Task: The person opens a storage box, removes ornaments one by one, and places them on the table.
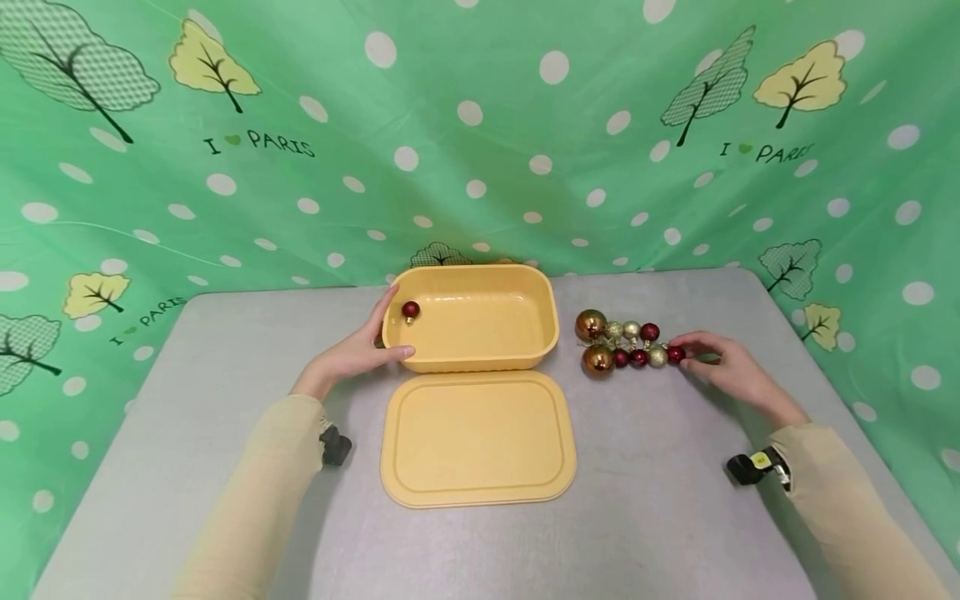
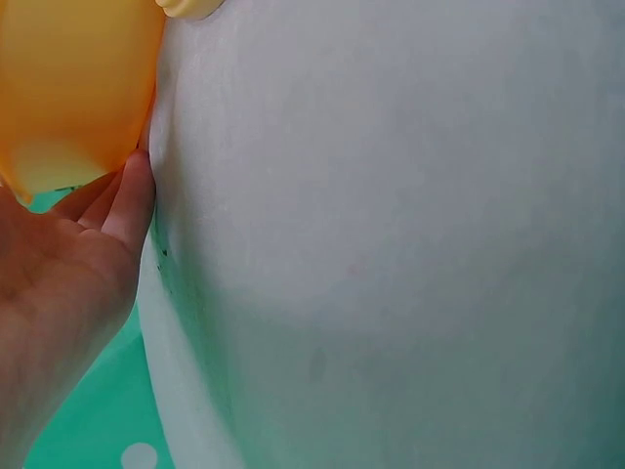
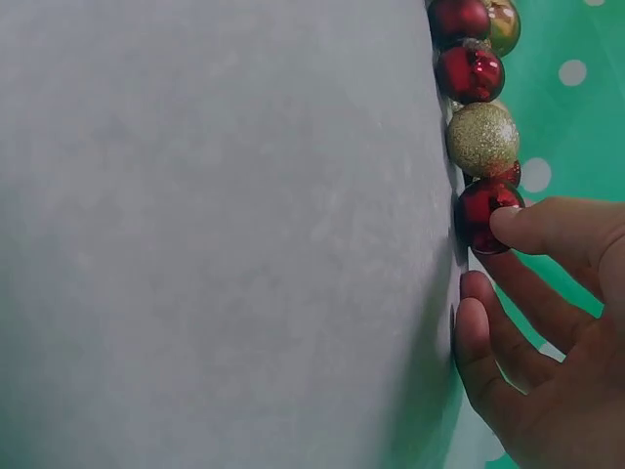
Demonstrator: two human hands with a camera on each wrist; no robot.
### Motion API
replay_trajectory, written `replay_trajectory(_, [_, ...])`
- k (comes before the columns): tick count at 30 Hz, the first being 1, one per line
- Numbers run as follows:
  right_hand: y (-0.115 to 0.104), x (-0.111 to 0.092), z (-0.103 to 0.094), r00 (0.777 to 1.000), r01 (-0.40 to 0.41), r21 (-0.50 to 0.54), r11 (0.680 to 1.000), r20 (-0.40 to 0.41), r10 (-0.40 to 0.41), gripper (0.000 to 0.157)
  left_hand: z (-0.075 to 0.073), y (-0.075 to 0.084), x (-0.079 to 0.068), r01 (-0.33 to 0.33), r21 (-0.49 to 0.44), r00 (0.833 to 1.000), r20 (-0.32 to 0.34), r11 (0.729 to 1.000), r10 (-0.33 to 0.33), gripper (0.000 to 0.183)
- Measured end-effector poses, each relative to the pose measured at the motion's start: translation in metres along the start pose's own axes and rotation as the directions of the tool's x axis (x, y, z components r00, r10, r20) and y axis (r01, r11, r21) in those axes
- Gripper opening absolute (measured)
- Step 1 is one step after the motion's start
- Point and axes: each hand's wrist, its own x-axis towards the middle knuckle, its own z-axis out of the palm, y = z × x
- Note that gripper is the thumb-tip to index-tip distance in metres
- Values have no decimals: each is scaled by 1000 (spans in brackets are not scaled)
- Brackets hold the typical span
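Observation:
My left hand [image 1: 352, 348] grips the left end of a yellow plastic container [image 1: 480, 364], thumb at its front rim and fingers along the outer wall. Inside, near the left end, lies one dark red Christmas bauble [image 1: 410, 309]. On the right, my right hand [image 1: 723, 367] pinches a shiny red bauble [image 3: 483, 210] at the end of a row, thumb on top of it. Beside it sit a gold glitter bauble [image 3: 483, 139] and another red bauble [image 3: 470, 74]. Two large copper baubles [image 1: 597, 361] stand at the group's left end.
A flat yellow lid [image 1: 480, 437] lies on the grey table [image 1: 637, 500], just in front of the container. Green dotted cloth [image 1: 480, 150] hangs behind and beside the table. More small gold baubles [image 1: 632, 331] lie in the group's back row.

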Motion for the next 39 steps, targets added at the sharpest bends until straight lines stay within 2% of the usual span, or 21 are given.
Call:
replay_trajectory(9, [0, 2, -2, 999, -13, 18, 1000, 44, 12, 47, 0, -2, 1, -1, -6, 1000, 0, 1000, 1, 103])
replay_trajectory(16, [3, 3, -4, 999, 0, 44, 999, 34, -1, 50, 0, -1, 2, -5, -2, 1000, 2, 1000, 5, 103])
replay_trajectory(21, [0, 3, -6, 1000, -21, 57, 998, 1, 20, 49, 0, -1, 1, 0, 1, 1000, 0, 1000, 0, 104])
replay_trajectory(25, [-9, 8, -7, 998, -23, 85, 996, -49, 27, 49, 1, -2, 1, 4, -5, 1000, -5, 1000, -4, 103])
replay_trajectory(29, [-25, 19, -2, 996, 11, 103, 995, -92, -1, 47, 1, -2, 0, 6, -10, 1000, -3, 1000, -6, 103])
replay_trajectory(34, [-49, 31, 11, 989, 67, 132, 989, -136, -49, 44, 0, 0, -1, 22, 11, 1000, -7, 1000, -22, 103])
replay_trajectory(39, [-67, 41, 29, 983, 90, 176, 980, -174, -59, 40, 1, 1, -1, 17, 10, 1000, -6, 1000, -16, 103])
